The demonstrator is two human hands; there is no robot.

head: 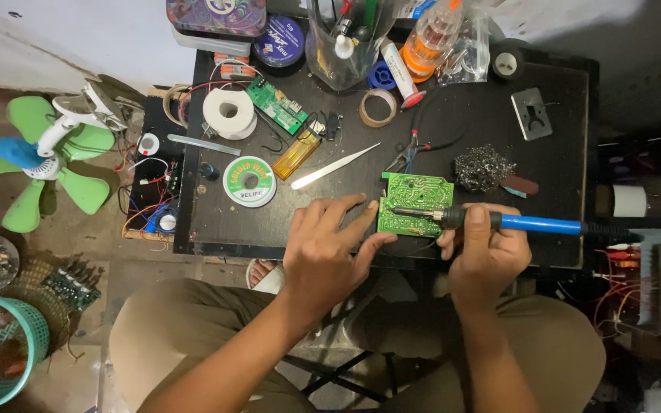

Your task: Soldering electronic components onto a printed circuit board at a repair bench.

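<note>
Soldering iron (pixel 499 222) touches green board (pixel 413 203)

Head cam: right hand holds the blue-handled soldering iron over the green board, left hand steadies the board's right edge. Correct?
Not quite. The head view shows the left hand at the left edge of the green board, not the right. The right hand does hold the blue-handled soldering iron over it.

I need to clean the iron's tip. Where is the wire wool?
In the head view, the wire wool lies on the black table's right half, just right of the green circuit board and above the right hand.
</note>
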